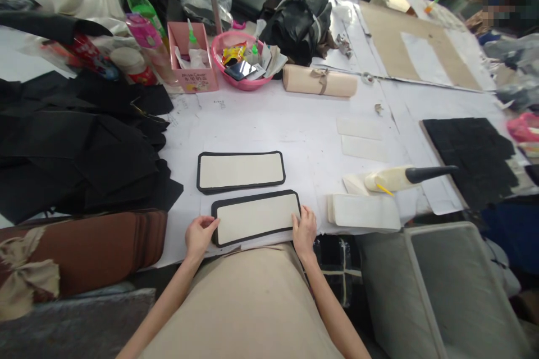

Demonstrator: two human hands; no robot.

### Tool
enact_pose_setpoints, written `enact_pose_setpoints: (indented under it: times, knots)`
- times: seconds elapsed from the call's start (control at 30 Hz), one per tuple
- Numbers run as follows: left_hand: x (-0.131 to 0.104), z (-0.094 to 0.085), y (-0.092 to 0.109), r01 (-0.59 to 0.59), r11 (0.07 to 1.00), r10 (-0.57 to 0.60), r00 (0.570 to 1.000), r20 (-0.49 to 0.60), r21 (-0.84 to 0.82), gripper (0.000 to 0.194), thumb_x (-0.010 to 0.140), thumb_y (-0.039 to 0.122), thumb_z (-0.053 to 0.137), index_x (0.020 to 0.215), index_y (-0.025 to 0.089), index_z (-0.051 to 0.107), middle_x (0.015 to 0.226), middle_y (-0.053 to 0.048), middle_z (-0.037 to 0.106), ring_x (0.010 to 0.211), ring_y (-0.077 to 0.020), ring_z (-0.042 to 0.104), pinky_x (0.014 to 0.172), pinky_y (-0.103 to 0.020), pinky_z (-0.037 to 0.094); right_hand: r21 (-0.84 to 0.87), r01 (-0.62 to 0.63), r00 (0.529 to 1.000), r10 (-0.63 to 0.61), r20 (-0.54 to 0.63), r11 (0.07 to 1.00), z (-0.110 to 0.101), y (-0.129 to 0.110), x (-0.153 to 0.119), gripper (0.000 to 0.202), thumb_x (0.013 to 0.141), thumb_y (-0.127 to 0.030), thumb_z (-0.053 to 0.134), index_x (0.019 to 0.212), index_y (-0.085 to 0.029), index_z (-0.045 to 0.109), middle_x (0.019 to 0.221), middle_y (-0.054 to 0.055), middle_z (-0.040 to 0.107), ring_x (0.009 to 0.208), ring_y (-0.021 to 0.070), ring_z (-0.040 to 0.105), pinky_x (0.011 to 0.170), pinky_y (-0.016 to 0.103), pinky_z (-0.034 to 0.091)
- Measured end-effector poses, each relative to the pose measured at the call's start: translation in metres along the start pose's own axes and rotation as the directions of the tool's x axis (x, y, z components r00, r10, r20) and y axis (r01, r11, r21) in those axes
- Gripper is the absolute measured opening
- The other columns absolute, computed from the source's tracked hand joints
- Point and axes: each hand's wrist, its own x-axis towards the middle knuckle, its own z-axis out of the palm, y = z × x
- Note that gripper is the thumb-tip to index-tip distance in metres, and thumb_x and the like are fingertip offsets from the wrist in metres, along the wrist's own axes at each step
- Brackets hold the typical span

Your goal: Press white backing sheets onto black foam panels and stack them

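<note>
A cream panel with a black border (255,217) lies at the table's near edge. My left hand (201,235) pinches its left end between thumb and fingers. At its right end, my right hand (305,229) holds the edge, thumb on top of the panel. Just beyond lies a similar black-edged cream panel (241,171), touched by neither hand. To the right of my right hand sits a stack of cream boards (365,211), with a white bottle with a black nozzle (389,178) lying behind it.
Black sheets (76,146) pile up at the left, above a bundle of brown pieces (92,247). A pink box (193,61), a pink basket (245,79) and a tied beige roll (320,81) stand at the back. More black pieces (475,157) lie far right, above a grey bin (458,280).
</note>
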Motion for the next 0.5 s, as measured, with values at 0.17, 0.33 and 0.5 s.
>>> enact_pose_setpoints:
  times: [0.17,0.33,0.5]
  knots:
    - [-0.013,-0.015,0.011,-0.030,0.984,0.032,0.999,0.014,-0.177,0.040,0.063,0.055,0.070,0.075,0.017,0.064,0.071,-0.004,0.068,0.068,-0.0204,0.061,0.068,-0.033,0.048,0.234,-0.098,0.992,0.076,0.101,0.967,-0.024,-0.007,-0.003,0.031,0.092,-0.037,0.044,0.100,-0.016,0.065,0.093,0.012,0.069,0.087,0.0251,0.063,0.082,0.039,0.049]
    - [-0.008,-0.046,0.048,-0.030,0.921,0.028,1.000,-0.011,-0.388,0.040,0.061,0.049,0.077,0.078,0.016,0.064,0.071,-0.001,0.066,0.065,-0.0157,0.060,0.064,-0.028,0.048,0.509,-0.195,0.973,0.099,0.209,0.838,-0.033,-0.019,0.027,0.030,0.085,-0.041,0.056,0.098,-0.016,0.065,0.089,0.008,0.072,0.078,0.0213,0.065,0.076,0.034,0.051]
    - [0.050,-0.062,0.093,-0.134,0.857,0.073,0.987,-0.140,-0.498,0.039,0.056,0.044,0.080,0.076,0.015,0.063,0.068,0.001,0.063,0.062,-0.0119,0.056,0.058,-0.023,0.045,0.676,-0.132,0.983,0.010,0.181,0.725,-0.011,-0.052,0.095,0.026,0.083,-0.039,0.058,0.095,-0.016,0.063,0.091,0.008,0.072,0.082,0.0204,0.066,0.077,0.032,0.052]
